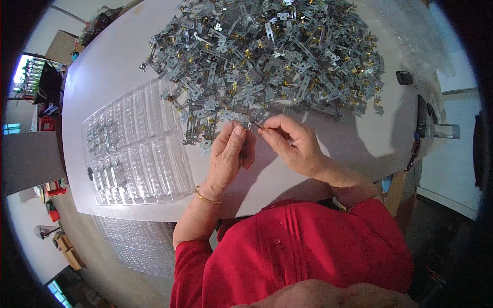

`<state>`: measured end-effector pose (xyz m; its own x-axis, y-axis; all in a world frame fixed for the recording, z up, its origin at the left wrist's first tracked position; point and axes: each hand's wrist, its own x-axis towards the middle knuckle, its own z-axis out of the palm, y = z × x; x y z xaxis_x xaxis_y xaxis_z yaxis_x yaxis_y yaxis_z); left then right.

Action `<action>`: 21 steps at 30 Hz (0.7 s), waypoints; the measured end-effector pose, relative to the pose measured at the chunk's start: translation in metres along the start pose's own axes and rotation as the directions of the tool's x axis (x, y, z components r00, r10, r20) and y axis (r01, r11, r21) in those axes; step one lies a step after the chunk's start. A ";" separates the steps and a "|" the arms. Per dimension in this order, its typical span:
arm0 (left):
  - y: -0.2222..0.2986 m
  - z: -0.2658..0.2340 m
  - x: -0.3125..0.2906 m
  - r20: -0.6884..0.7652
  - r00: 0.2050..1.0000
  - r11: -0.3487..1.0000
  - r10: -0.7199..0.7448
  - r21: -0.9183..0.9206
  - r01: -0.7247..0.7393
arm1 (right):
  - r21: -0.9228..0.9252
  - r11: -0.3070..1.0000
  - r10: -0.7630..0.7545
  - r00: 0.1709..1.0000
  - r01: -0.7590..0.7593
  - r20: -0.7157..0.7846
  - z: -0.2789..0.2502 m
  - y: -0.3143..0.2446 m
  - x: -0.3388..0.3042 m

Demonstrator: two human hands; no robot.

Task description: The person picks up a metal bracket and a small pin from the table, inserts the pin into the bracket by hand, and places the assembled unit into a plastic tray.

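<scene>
Both my hands meet over the white table, just in front of a big pile of small metal brackets [277, 66]. My left hand [230, 149] is closed, thumb on top, pinching a small metal bracket [250, 124] that is mostly hidden by the fingers. My right hand [295, 146] pinches a thin dark piece [258, 126] between thumb and forefinger, its tip at the bracket; its kind is too small to make out. To the left lies a clear plastic tray [149, 159] with long compartments, several in its left part filled with metal parts [102, 136].
The white table [102, 82] has curved-looking edges. A small black object [404, 77] lies at the right, near clear plastic sheeting [411, 36]. More clear trays [138, 246] are stacked below the table's left front edge. A dark strap [414, 151] hangs at the right edge.
</scene>
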<state>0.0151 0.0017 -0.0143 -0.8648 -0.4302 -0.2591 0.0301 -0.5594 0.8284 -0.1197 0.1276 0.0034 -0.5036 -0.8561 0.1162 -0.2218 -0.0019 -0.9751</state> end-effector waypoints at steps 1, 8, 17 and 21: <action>0.000 0.001 0.000 -0.021 1.000 0.999 0.007 0.035 -0.006 | 0.004 1.000 -0.007 1.000 0.007 0.010 0.000 0.000 0.000; 0.000 0.001 -0.001 -0.055 0.996 0.973 0.067 0.223 -0.053 | -0.041 0.999 -0.033 0.999 0.034 0.023 -0.002 -0.002 -0.001; -0.010 -0.006 0.000 -0.031 0.937 0.607 0.347 0.770 -0.199 | -0.184 0.977 -0.104 0.994 0.106 0.024 -0.005 0.000 0.001; -0.007 0.000 -0.002 -0.049 0.938 0.572 0.342 0.803 -0.167 | -0.022 0.999 -0.029 0.997 0.028 -0.069 -0.001 -0.001 -0.001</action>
<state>0.0162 0.0065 -0.0200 -0.7767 -0.6296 0.0160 -0.2415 0.3212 0.9157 -0.1194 0.1287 0.0047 -0.5532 -0.8180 0.1575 -0.2542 -0.0143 -0.9670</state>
